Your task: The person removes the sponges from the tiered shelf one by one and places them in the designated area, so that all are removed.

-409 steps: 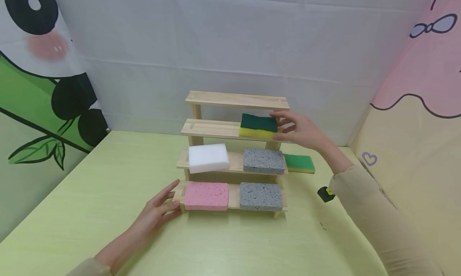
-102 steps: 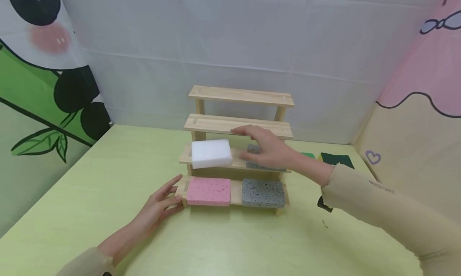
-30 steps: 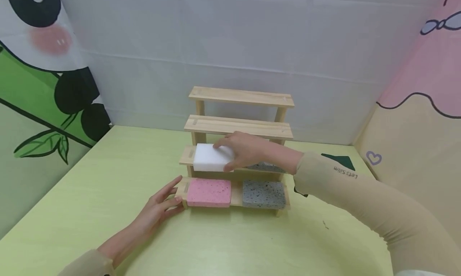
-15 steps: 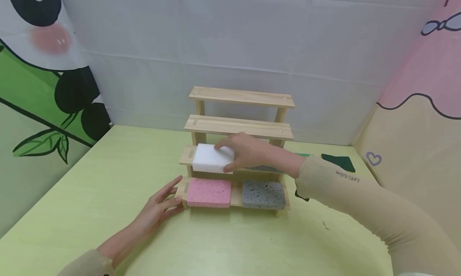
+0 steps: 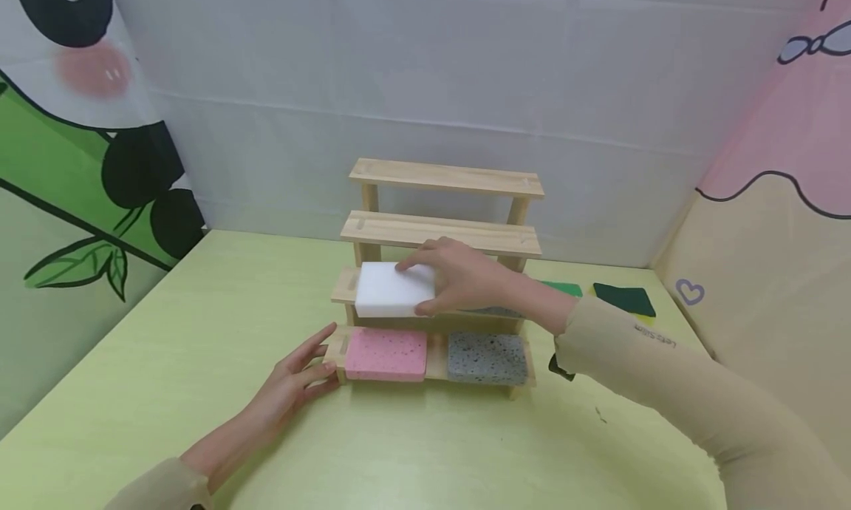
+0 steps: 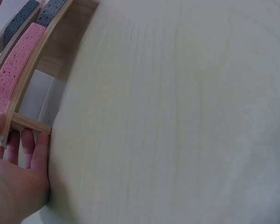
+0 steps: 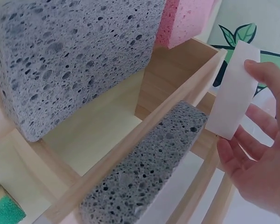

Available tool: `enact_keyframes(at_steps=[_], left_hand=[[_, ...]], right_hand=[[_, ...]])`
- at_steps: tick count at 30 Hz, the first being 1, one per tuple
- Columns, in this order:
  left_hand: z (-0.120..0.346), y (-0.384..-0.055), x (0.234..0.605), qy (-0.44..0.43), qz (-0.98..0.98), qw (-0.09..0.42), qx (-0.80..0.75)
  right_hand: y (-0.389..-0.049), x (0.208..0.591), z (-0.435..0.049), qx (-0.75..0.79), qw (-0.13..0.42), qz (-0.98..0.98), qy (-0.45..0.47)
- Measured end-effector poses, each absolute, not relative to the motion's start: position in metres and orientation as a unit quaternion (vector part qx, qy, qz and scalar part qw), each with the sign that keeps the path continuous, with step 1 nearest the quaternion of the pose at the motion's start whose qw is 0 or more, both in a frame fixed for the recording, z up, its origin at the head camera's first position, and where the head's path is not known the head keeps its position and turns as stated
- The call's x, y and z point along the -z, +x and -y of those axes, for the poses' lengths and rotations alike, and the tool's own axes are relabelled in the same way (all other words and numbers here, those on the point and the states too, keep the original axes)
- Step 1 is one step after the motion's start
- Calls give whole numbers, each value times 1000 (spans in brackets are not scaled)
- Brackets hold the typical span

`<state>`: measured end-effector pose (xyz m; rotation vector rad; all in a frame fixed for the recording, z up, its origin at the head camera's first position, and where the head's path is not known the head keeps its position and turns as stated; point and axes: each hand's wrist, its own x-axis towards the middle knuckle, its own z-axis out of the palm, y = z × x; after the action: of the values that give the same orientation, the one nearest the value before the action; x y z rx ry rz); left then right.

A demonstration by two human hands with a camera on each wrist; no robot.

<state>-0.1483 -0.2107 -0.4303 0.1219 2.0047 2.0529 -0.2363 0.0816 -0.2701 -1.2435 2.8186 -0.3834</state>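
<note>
A wooden four-step rack point(image 5: 439, 233) stands on the table. My right hand point(image 5: 465, 277) pinches a white sponge point(image 5: 392, 292) at the left of the second-lowest step, thumb at its near side and fingers at the far side. In the right wrist view the white sponge point(image 7: 235, 88) sits between thumb and fingers, beside a grey speckled sponge point(image 7: 144, 163). My left hand point(image 5: 286, 384) grips the left end of the lowest step, thumb above and fingers against the leg below. On that step lie a pink sponge point(image 5: 385, 355) and another grey sponge point(image 5: 487, 358).
Right of the rack on the table lie a green sponge point(image 5: 561, 288) and a dark green and yellow sponge point(image 5: 625, 300). A small dark object point(image 5: 561, 367) shows below the right sleeve. Behind the rack hangs a white cloth wall point(image 5: 439, 66).
The dark green and yellow sponge has gone from the rack to the table at right. My right hand came left and took hold of the white sponge, now slightly raised. My left hand stays put.
</note>
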Motion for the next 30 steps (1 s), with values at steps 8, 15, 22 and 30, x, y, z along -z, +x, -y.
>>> enact_keyframes(at_steps=[8, 15, 22, 30], left_hand=[[211, -149, 433, 43, -691, 134, -709], [211, -150, 433, 45, -690, 133, -710], [210, -149, 432, 40, -688, 134, -712], [211, -149, 432, 38, -692, 136, -708]], right_hand=[[-230, 265, -94, 170, -7, -903, -396], [-224, 260, -107, 217, -44, -887, -405], [-217, 254, -121, 240, -74, -880, -403], [-206, 252, -139, 271, -78, -882, -378]])
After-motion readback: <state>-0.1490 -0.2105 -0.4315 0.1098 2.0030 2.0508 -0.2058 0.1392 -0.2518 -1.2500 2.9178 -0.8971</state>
